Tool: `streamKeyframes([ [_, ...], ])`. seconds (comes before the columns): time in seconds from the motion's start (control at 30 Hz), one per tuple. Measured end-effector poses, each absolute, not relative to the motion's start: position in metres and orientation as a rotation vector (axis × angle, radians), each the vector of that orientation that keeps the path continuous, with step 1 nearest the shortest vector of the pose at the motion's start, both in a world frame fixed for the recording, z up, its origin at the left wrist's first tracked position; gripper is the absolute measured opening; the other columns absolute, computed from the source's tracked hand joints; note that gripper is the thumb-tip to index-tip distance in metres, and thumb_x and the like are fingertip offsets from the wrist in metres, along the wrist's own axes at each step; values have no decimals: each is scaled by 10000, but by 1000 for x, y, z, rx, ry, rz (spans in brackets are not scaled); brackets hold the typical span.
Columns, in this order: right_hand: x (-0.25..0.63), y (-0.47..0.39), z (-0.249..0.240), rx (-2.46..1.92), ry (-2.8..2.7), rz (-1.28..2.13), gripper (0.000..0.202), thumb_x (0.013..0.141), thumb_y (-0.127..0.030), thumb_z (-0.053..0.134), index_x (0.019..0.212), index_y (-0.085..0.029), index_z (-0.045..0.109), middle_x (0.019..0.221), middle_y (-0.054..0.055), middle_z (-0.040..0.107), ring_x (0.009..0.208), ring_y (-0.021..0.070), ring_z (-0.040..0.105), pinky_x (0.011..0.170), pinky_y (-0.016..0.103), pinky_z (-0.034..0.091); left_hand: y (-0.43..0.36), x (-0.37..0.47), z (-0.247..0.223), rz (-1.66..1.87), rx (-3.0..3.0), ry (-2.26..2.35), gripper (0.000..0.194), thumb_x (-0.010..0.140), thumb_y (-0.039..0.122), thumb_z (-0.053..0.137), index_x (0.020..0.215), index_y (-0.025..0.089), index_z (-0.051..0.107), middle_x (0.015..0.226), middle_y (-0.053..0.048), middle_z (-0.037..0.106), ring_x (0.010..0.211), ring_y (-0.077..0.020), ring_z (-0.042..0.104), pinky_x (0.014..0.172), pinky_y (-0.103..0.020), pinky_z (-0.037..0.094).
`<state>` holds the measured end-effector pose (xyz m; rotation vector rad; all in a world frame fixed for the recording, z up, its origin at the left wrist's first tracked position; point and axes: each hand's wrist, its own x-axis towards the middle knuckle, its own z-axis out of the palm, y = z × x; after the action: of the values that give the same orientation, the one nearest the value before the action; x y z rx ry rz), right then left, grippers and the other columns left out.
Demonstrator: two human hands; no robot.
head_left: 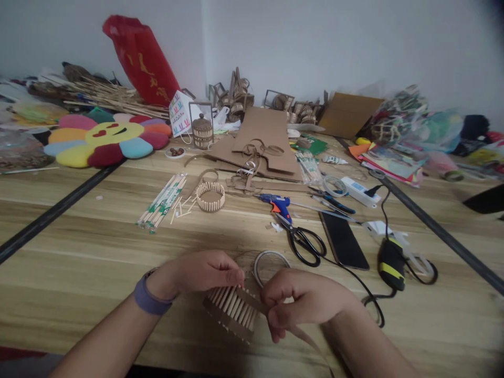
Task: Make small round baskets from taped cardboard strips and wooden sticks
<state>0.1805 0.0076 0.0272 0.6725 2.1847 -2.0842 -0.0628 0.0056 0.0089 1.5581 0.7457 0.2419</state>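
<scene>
In my left hand (pixel 207 273) is a small basket wall (pixel 232 310) made of short wooden sticks side by side, with a brown cardboard band along its lower edge. The thumb lies over the upper ends of the sticks. My right hand (pixel 295 302) pinches a narrow brown cardboard strip (pixel 254 302), which runs along the upper part of the sticks. The strip's loose tail (pixel 305 338) hangs toward the lower right. Just behind my hands lies a roll of tape (pixel 271 254), partly hidden by the right hand.
Black-handled scissors (pixel 305 244), a blue glue gun (pixel 275 202) and a phone (pixel 344 239) lie ahead to the right. A stick ring (pixel 210 197) and bagged sticks (pixel 163 202) are to the left. Cardboard sheets (pixel 262 131) and a finished lidded bucket (pixel 202 131) stand farther back. A black cable (pixel 354 278) crosses the right side.
</scene>
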Motion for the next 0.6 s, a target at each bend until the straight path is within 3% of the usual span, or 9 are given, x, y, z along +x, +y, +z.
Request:
streamKeyframes([
  [0.17, 182, 8, 27, 659, 2207, -2080, 459, 863, -539, 557, 623, -149, 581, 620, 45, 651, 527, 99, 500, 508, 212, 372, 7, -64, 11, 209, 1551, 698, 642, 777, 789, 526, 624, 166, 534, 569, 54, 348, 550, -99, 301, 483, -247, 205],
  [0.37, 182, 8, 26, 661, 2244, -2056, 453, 877, -514, 550, 635, -135, 608, 629, 51, 671, 520, 91, 495, 494, 206, 361, 7, -63, 14, 217, 1509, 690, 621, 733, 780, 596, 692, 161, 632, 592, 47, 458, 558, -99, 373, 493, -223, 266],
  [0.6, 181, 6, 28, 658, 2210, -2098, 407, 870, -477, 548, 634, -146, 580, 637, 44, 658, 572, 112, 568, 528, 209, 413, 8, -61, 14, 194, 1474, 719, 636, 674, 792, 641, 696, 156, 654, 595, 46, 493, 561, -96, 395, 510, -218, 291],
])
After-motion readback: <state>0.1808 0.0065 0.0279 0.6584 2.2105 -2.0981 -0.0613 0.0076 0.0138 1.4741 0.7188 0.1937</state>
